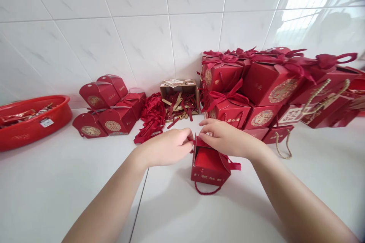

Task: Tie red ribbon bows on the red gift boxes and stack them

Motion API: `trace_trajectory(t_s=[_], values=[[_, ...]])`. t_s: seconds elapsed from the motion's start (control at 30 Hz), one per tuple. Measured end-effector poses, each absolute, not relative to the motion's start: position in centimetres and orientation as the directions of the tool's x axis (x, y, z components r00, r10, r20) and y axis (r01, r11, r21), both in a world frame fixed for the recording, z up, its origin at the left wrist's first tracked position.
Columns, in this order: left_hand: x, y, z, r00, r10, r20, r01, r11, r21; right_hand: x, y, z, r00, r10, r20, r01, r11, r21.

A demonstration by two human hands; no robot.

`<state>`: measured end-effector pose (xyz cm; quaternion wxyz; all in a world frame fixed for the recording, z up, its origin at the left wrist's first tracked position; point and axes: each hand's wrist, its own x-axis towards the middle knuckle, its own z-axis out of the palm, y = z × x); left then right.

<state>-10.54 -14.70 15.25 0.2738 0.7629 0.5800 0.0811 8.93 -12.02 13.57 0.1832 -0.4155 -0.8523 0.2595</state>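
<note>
A small red gift box [211, 161] with gold lettering stands in front of me, its top partly unfolded and a red rope handle hanging at the near side. My left hand [171, 146] is at the box's left edge, fingers pinched around a bit of red ribbon. The fingers of my right hand [225, 136] curl over the box's far top flap, with the thumb against it; the fingertips are partly hidden. A ribbon end [235, 166] sticks out at the box's right side.
Several tied red boxes [228, 112] are stacked at the right; a person's hand [358, 103] shows beyond. Behind lie a ribbon heap [152, 115] and a cardboard box [196, 95] of ribboned tags. More red boxes [114, 121] and a red basin [54, 115] stand left.
</note>
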Motion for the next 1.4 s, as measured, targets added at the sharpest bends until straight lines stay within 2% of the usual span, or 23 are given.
trace_trajectory(t_s=[0.13, 0.2, 0.3, 0.37, 0.43, 0.47, 0.53, 0.6, 0.67, 0.83, 0.93, 1.13, 1.27, 1.4], values=[[-12.9, -13.8, 13.9, 0.234, 0.946, -0.226, 0.868, -0.099, 0.486, 12.4, -14.7, 14.5, -0.470, 0.850, 0.239, 0.630, 0.512, -0.584], [-14.9, -13.3, 12.6, 0.142, 0.957, -0.254, 0.933, -0.044, 0.357, 14.3, -16.0, 13.8, -0.373, 0.879, 0.297, 0.651, 0.476, -0.592], [-17.2, -13.0, 10.6, 0.000, 0.977, -0.213, 0.992, 0.028, 0.125, 16.5, -17.2, 11.4, -0.297, 0.926, 0.233, 0.703, 0.377, -0.603], [-17.4, -13.1, 9.7, -0.043, 0.991, -0.127, 0.997, 0.051, 0.064, 17.1, -17.3, 9.6, -0.298, 0.944, 0.145, 0.720, 0.322, -0.614], [-16.3, -13.2, 9.1, 0.023, 1.000, 0.012, 0.991, -0.024, 0.131, 17.0, -16.8, 8.1, -0.331, 0.939, 0.096, 0.690, 0.310, -0.654], [-15.3, -13.4, 8.9, 0.083, 0.993, 0.086, 0.971, -0.100, 0.218, 16.8, -16.4, 7.5, -0.356, 0.931, 0.078, 0.656, 0.308, -0.689], [-13.1, -13.8, 8.6, 0.189, 0.965, 0.183, 0.846, -0.254, 0.468, 16.2, -15.8, 6.6, -0.402, 0.915, 0.039, 0.567, 0.282, -0.774], [-10.8, -14.4, 8.2, 0.249, 0.955, 0.161, 0.668, -0.290, 0.685, 15.4, -15.4, 5.9, -0.431, 0.902, -0.003, 0.469, 0.221, -0.855], [-9.2, -15.2, 7.7, 0.262, 0.959, 0.111, 0.573, -0.247, 0.781, 14.7, -15.3, 5.4, -0.444, 0.896, -0.023, 0.377, 0.163, -0.912], [-8.6, -17.5, 7.3, 0.285, 0.957, -0.052, 0.521, -0.110, 0.846, 14.7, -16.1, 4.9, -0.539, 0.841, -0.050, 0.148, 0.036, -0.988], [-9.4, -18.6, 8.1, 0.332, 0.937, -0.106, 0.536, -0.095, 0.839, 15.8, -16.5, 5.7, -0.589, 0.805, -0.072, 0.094, -0.021, -0.995], [-9.7, -18.6, 10.7, 0.323, 0.939, -0.117, 0.601, -0.108, 0.792, 17.4, -16.5, 8.5, -0.565, 0.822, -0.071, 0.247, 0.086, -0.965], [-9.5, -18.1, 12.0, 0.330, 0.936, -0.122, 0.549, -0.086, 0.831, 18.3, -16.3, 10.0, -0.499, 0.866, 0.028, 0.340, 0.225, -0.913], [-9.9, -17.9, 12.3, 0.374, 0.886, -0.273, 0.446, 0.086, 0.891, 19.0, -17.0, 10.3, -0.422, 0.895, 0.144, 0.481, 0.356, -0.801]])
